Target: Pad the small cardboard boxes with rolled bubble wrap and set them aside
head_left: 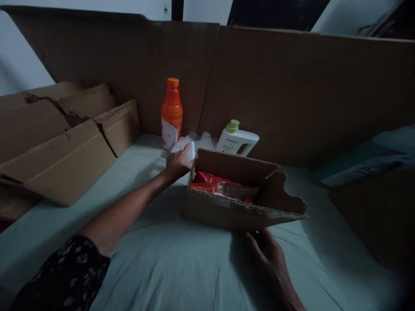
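A small open cardboard box [223, 216] stands in the middle of the cloth, its right end wall torn along the top. Red packets [207, 185] lie inside it. My left hand [179, 163] is by the box's far left corner, its fingers closed on clear plastic wrap [192, 149] that looks like bubble wrap. At the near bottom edge of the box is my right hand [270, 257], thumb and fingers against it; the fingertips are partly hidden under the box. Behind the wrap stand an orange bottle [171, 114] and a white jug with a green cap [235, 140].
Divided cardboard compartments [71, 160] stand at the left. A tall cardboard panel [275, 86] runs across the back. Another cardboard piece [372, 207] and a blurred greenish package [366, 168] are at the right. Pale green cloth [181, 268] covers the surface.
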Demonstrator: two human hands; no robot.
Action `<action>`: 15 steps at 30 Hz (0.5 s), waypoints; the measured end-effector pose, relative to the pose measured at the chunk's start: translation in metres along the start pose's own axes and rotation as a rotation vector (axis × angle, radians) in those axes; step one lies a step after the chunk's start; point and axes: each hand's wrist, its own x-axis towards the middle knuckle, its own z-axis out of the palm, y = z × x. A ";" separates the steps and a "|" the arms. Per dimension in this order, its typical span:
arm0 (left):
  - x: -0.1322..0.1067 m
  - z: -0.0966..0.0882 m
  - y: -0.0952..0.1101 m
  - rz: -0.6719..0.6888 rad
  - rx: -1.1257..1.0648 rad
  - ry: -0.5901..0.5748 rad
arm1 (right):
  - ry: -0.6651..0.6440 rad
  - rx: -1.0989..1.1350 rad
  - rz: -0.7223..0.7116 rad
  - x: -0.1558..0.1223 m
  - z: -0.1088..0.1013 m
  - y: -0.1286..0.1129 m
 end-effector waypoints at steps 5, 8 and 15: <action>0.034 0.010 0.026 0.001 0.087 -0.020 | -0.023 0.038 0.006 -0.001 -0.001 -0.003; 0.018 0.001 0.023 0.013 0.099 0.006 | -0.001 0.031 -0.012 -0.001 0.000 -0.001; -0.110 -0.058 -0.057 -0.121 -0.193 0.020 | 0.002 0.046 -0.060 0.002 0.004 0.003</action>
